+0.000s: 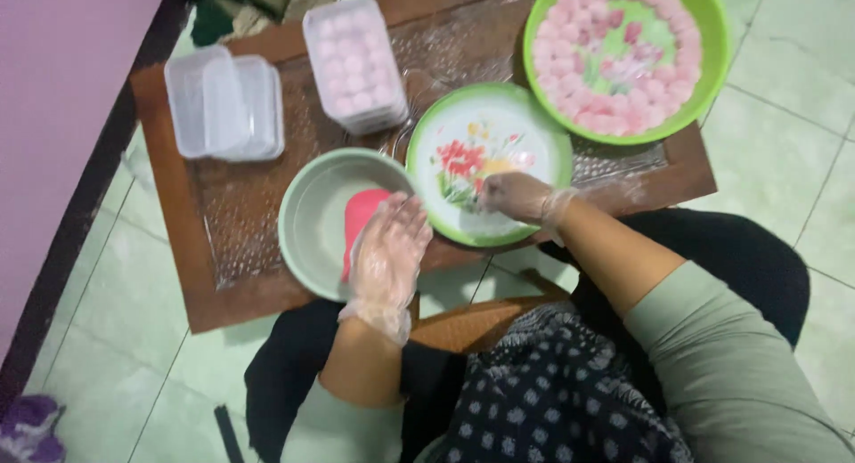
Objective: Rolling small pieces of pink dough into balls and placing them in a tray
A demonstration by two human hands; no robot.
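Two gloved hands at low wooden table point(205, 276). Left hand point(387, 249): fingers loosely spread over pale green bowl point(307, 223), resting on red scraper point(361, 215) inside; firm grasp not discernible. Right hand point(517, 196): curled on floral plate point(490, 165), contents of grip hidden. Risk: bowl sits at near table edge, downward push could tip it. Far right: green basin point(712, 36) of pink balls. Far left: stacked plastic containers point(223, 107).

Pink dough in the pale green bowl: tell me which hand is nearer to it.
Left. The left hand lies over the pink dough in the bowl; the right hand rests apart on the flowered plate.
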